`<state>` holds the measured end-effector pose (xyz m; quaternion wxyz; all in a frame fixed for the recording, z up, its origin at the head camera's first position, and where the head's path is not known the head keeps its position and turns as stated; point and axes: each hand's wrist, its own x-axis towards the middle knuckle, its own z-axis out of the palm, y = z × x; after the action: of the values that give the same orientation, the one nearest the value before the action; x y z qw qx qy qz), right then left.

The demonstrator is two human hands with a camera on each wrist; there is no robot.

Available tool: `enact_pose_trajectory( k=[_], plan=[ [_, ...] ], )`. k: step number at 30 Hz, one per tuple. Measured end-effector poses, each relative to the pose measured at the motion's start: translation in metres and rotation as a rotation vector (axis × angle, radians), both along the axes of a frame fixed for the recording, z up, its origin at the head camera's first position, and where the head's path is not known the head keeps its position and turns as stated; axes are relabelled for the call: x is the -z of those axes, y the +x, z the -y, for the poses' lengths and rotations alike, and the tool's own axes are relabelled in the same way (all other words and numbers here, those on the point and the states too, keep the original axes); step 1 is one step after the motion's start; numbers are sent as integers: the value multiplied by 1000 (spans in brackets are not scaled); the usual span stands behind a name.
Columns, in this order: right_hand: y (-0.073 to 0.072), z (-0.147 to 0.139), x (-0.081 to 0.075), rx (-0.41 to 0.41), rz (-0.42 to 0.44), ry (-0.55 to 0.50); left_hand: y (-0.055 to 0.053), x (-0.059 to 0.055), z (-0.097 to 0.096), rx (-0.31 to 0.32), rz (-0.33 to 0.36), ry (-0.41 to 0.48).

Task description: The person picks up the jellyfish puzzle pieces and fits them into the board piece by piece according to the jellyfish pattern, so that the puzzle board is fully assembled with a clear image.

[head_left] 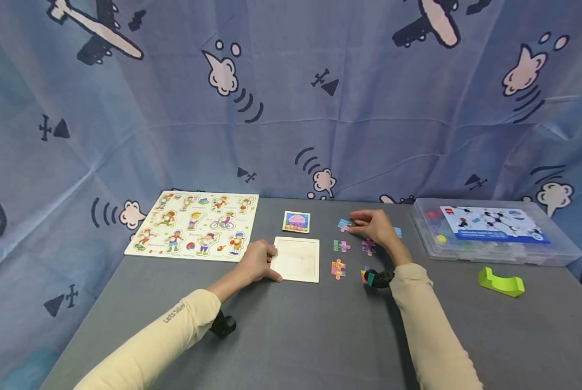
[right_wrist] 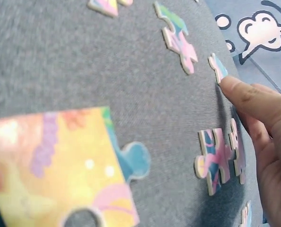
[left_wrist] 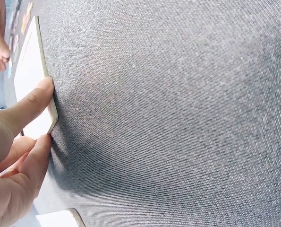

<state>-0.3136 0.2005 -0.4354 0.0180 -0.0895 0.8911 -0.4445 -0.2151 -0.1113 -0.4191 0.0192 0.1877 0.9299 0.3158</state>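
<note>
My left hand [head_left: 257, 262] holds a square white puzzle tray [head_left: 296, 260] by its near left corner. In the left wrist view, the thumb lies on the tray's edge and the fingers bend against the side around the corner. To the right, my right hand [head_left: 376, 227] pinches a blue-and-pink jigsaw piece [head_left: 344, 224] at its right edge with thumb and fingers. Several other pieces lie apart around it, among them a green-and-pink piece [head_left: 342, 246], a pink-and-blue piece [head_left: 368, 246] and an orange piece [head_left: 338, 268]. A yellow piece [right_wrist: 64, 165] looms large in the right wrist view.
Behind the tray lies a small pink jellyfish picture card [head_left: 296, 222]. A large picture board [head_left: 193, 225] is at the left. At the right are a clear plastic case [head_left: 496, 230] and a green curved block [head_left: 502, 282]. A printed curtain [head_left: 291, 108] hangs behind the table.
</note>
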Motion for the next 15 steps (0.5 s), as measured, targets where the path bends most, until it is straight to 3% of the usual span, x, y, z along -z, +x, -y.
enact_pose_trajectory(
  k=[11,15],
  plan=[
    [-4,4,7,24,-68,47,1,-2,-3,-49,38,-11],
    [-4,5,7,11,-87,25,1,-1,-2,-42,17,-10]
  ],
)
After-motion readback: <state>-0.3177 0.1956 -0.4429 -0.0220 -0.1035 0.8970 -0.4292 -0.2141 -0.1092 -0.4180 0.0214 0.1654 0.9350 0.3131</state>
